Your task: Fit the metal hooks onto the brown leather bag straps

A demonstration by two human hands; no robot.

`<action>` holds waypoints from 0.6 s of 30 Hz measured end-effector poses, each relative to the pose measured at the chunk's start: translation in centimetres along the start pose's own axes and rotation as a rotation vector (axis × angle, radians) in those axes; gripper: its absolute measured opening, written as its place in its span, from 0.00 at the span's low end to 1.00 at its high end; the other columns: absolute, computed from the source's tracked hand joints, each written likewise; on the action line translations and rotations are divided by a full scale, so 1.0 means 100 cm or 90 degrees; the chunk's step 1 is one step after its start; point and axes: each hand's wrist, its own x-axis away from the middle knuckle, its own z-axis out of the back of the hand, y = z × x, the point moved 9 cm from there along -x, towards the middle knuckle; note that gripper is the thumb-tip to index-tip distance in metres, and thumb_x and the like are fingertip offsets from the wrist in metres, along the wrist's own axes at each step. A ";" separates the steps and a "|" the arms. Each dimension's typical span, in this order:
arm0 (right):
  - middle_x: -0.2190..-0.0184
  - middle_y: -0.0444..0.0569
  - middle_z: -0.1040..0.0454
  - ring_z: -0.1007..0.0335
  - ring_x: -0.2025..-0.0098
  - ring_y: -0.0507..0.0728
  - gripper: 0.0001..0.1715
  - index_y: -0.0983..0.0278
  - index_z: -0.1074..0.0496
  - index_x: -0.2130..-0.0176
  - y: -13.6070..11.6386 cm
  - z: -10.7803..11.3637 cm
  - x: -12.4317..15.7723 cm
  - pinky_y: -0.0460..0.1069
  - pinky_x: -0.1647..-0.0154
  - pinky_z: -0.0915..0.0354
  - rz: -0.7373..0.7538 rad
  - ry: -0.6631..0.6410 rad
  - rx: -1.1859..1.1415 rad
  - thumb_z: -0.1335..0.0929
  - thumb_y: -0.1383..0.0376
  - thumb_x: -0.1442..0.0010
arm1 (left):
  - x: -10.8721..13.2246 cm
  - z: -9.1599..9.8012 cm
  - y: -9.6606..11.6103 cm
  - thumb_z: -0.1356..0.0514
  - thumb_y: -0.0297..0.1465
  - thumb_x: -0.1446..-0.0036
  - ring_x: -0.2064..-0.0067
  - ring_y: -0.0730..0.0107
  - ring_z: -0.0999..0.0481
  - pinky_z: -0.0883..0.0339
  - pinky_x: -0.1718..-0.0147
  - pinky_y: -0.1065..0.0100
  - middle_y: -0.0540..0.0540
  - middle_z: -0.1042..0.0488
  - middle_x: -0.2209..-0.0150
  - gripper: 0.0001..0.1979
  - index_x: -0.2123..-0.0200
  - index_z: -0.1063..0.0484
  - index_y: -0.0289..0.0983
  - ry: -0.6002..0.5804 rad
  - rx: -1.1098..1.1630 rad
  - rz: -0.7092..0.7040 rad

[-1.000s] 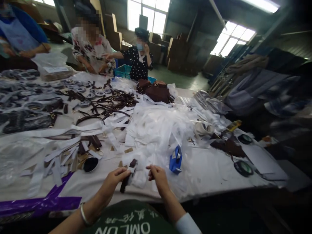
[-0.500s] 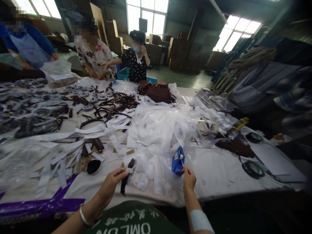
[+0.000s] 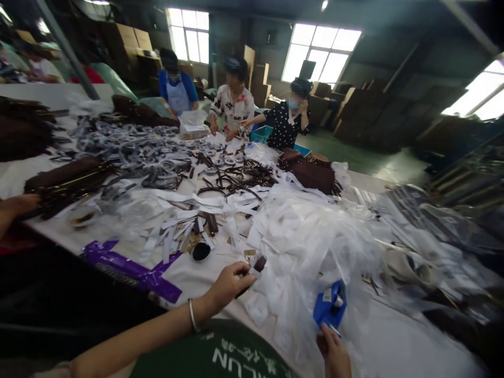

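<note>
In my left hand (image 3: 232, 281), closed thumb against fingers, is a short dark brown strap (image 3: 260, 263) with a whitish piece wrapped around it. The strap's lower end passes beneath the fingers. My right hand (image 3: 334, 350) is pinched at the near end of a blue tape dispenser (image 3: 328, 307), on what looks like a strip of tape (image 3: 334, 330). The dispenser rests against a heap of clear plastic bags (image 3: 311, 231) between and beyond my hands. To the left of the strap lie pale strips (image 3: 163, 237) and a small round black-topped container (image 3: 201, 251).
Brown straps with metal clasps (image 3: 240, 176), brown bags (image 3: 309, 170) and coiled grey-wrapped straps (image 3: 145, 147) cover the far table. Purple packing film (image 3: 134, 270) lines the near edge. Several co-workers stand across; another person's hand (image 3: 18, 207) reaches in at left.
My view has swung left, so the table's things appear farther right and more of the left side shows. Both hands keep their pinches, at the strap and at the tape dispenser.
</note>
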 end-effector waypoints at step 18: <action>0.80 0.40 0.38 0.42 0.75 0.53 0.23 0.62 0.30 0.72 -0.140 -0.251 0.111 0.47 0.72 0.43 0.191 -0.520 0.171 0.28 0.45 0.54 | 0.033 0.047 0.013 0.37 0.38 0.49 0.63 0.66 0.33 0.40 0.62 0.68 0.47 0.30 0.69 0.11 0.71 0.29 0.34 0.059 -0.048 -0.095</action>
